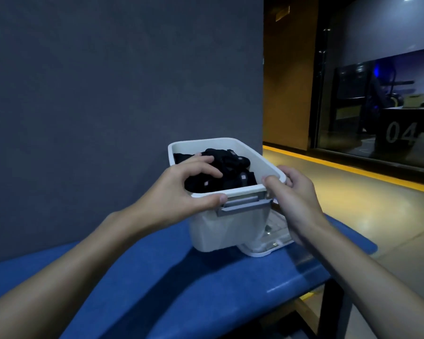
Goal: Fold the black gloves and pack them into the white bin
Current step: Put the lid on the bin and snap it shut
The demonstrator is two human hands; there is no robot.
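Observation:
The white bin [230, 228] stands on the blue padded bench [157, 277], tilted a little, with its right side resting on a clear lid. Black gloves [233, 167] with small white labels lie piled inside it. My left hand [181, 192] grips the bin's near left rim: the thumb is on the outside by the grey handle, the fingers are curled over the edge onto the gloves. My right hand [296, 192] holds the near right corner of the rim, thumb on top and fingers round the outside.
A clear plastic lid [272, 243] lies flat under the bin's right side. A dark grey wall rises right behind the bench. The bench ends just right of the bin; beyond it is open floor with a yellow line [353, 167] and a glass partition.

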